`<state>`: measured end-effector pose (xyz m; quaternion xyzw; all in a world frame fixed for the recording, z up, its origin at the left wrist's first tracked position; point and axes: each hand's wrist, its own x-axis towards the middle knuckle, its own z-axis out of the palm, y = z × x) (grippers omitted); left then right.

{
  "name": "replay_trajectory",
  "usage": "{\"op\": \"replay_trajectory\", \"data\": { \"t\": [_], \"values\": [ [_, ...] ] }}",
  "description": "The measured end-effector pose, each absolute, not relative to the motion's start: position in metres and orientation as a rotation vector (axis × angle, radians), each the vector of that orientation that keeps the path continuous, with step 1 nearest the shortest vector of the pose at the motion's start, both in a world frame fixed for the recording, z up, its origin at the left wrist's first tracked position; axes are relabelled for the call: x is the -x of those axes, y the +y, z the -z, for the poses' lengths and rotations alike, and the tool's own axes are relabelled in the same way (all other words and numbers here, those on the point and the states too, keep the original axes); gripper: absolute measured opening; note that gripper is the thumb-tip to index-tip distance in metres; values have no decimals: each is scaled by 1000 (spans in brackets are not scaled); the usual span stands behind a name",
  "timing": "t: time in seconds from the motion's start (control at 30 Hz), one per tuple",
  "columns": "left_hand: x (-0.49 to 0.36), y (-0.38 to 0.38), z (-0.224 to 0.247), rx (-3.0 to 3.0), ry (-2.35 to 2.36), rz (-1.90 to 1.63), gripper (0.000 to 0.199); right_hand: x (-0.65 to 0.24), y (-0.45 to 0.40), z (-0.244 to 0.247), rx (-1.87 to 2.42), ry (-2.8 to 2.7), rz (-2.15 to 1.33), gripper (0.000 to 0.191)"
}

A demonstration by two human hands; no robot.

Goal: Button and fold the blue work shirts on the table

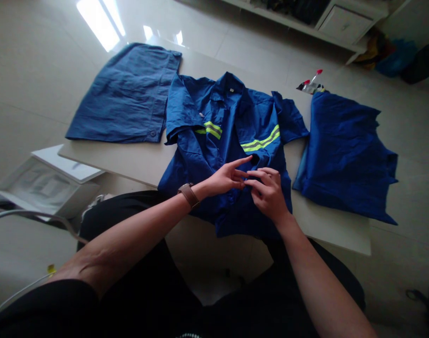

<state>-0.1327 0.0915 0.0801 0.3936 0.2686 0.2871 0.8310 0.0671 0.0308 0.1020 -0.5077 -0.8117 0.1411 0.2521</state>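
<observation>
A dark blue work jacket (258, 122) with yellow-green and grey reflective strips lies on the low table, its collar pointing away from me and its front partly parted. Above its lower front, my left hand (225, 179), with a watch (188, 195) on the wrist, has its index finger stretched out. My right hand (270, 193) comes from the right with bent fingers, and its thumb and fingertips meet the fingers of my left hand. Whether anything small is between those fingertips cannot be seen. Both hands hover close over the cloth.
A folded, lighter blue garment (125, 96) lies on the left of the pale table (336, 234); a folded dark blue one (344, 155) lies right. Bottles with red caps (315, 80) stand behind it. A white box (56, 178) is at left, a white cabinet (344, 23) at the back.
</observation>
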Motion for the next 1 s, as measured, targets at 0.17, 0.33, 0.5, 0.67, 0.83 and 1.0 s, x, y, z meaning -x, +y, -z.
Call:
{"op": "replay_trajectory", "data": {
  "t": [0.17, 0.33, 0.5, 0.67, 0.83, 1.0],
  "values": [
    [134, 92, -81, -867, 601, -636, 98, -68, 32, -102, 1363, -2282, -392, 22],
    [135, 94, -80, -920, 682, -669, 82, -72, 30, -105, 1325, -2349, -241, 15],
    [136, 99, -81, -948, 777, -701, 66, -75, 29, -112, 1268, -2368, -131, 14],
    [138, 101, -84, -969, 776, -710, 63, -74, 35, -110, 1377, -2298, -146, 12],
    [140, 103, -86, -1050, 690, -662, 65, -73, 39, -102, 1454, -2307, -234, 22],
    [157, 124, -85, -1318, 850, -633, 41, -75, 41, -99, 1493, -2279, -256, 25]
  ]
}}
